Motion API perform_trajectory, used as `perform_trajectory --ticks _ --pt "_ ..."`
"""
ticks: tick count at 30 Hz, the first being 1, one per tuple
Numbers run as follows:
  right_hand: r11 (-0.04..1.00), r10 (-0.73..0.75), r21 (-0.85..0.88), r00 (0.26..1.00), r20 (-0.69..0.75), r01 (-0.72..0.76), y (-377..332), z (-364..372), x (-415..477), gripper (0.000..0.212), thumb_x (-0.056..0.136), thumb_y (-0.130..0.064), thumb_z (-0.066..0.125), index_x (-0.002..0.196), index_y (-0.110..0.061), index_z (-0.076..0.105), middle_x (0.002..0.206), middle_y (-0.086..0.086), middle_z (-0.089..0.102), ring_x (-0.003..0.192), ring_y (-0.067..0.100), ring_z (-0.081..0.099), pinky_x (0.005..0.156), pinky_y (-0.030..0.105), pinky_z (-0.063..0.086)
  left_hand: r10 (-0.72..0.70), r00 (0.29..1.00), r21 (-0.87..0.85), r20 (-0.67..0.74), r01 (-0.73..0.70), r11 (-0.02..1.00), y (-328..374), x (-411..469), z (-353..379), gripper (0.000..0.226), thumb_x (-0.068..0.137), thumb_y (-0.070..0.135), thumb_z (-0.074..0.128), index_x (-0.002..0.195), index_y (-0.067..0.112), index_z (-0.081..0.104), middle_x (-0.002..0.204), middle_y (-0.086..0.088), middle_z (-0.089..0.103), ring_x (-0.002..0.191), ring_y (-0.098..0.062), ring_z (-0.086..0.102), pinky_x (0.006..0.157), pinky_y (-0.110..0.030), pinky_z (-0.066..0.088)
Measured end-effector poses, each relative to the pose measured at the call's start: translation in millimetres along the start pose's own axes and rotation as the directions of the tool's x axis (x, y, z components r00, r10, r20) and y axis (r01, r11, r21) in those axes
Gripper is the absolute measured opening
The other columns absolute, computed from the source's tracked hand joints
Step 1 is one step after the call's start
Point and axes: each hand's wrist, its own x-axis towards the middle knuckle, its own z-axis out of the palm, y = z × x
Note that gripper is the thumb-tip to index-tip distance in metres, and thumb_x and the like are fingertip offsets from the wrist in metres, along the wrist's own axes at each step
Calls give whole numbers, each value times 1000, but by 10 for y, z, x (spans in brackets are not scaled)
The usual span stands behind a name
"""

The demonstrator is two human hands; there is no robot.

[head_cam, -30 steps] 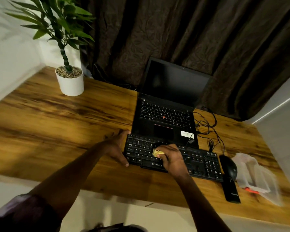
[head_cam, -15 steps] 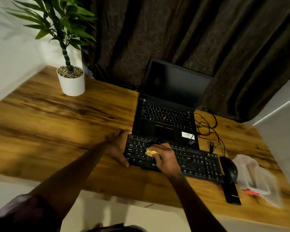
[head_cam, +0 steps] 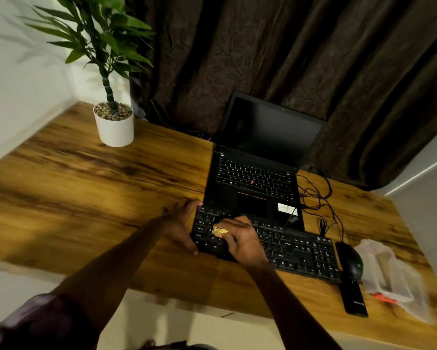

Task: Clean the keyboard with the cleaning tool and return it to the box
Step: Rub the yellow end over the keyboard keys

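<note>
Pressing down on the left part of the keyboard (head_cam: 295, 251), the right hand (head_cam: 245, 245) has its fingers curled over a small yellow cleaning tool (head_cam: 218, 231), which shows just past the fingertips and lies against the keys. The left hand (head_cam: 179, 229) clamps the keyboard's left end, with the thumb on the near edge and the fingers reaching to the far corner. Both forearms come in from the lower edge of the view, and a dark sleeve (head_cam: 35, 322) shows at the lower left.

The keyboard lies slantwise on the wooden bench (head_cam: 86, 193), its far edge touching the front of an open black laptop (head_cam: 257, 178) whose screen is dark. A black mouse (head_cam: 350, 260) sits just beside the keyboard's right end, with a slim black device (head_cam: 354, 298) in front of it. Farther right lies the clear plastic box (head_cam: 391, 271), blurred, with something orange (head_cam: 382, 297) at its near edge. Thin black cables (head_cam: 318, 198) are tangled to the right of the laptop. A green plant in a white pot (head_cam: 115, 130) stands at the far left corner of the bench, and a dark brown curtain (head_cam: 288, 59) hangs behind.
</note>
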Motion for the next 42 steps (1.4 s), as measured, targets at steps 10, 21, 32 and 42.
perform_trajectory --ticks 10,21,32,42 --pt "993 -79 85 996 -35 82 -281 154 144 24 87 -9 66 107 -18 74 115 -4 71 98 15 53 85 33 50 -5 1000 26 8 5 1000 -51 33 22 150 37 59 94 150 48 -4 164 6 -2 151 -29 7 119 -61 13" --pt "968 -250 43 964 95 247 -479 55 280 19 84 -5 65 97 -16 74 103 -1 73 94 12 50 87 27 39 -50 999 18 -15 50 999 -210 243 135 165 5 86 74 149 54 0 163 7 6 150 -30 13 117 -58 17" --pt "988 -155 -4 987 50 156 -323 -3 82 20 89 -11 64 105 -18 74 109 -2 72 93 21 57 81 36 49 6 1000 15 -14 -6 1000 -37 23 22 145 45 51 95 153 42 -2 164 4 -3 152 -27 3 118 -58 6" --pt "999 -9 -35 997 79 12 2 -176 -131 27 87 -11 64 111 -23 70 112 -3 69 104 17 53 91 39 48 -17 1000 39 -1 17 999 33 -16 -15 144 49 49 95 154 40 -3 165 0 -5 152 -31 1 119 -58 4"
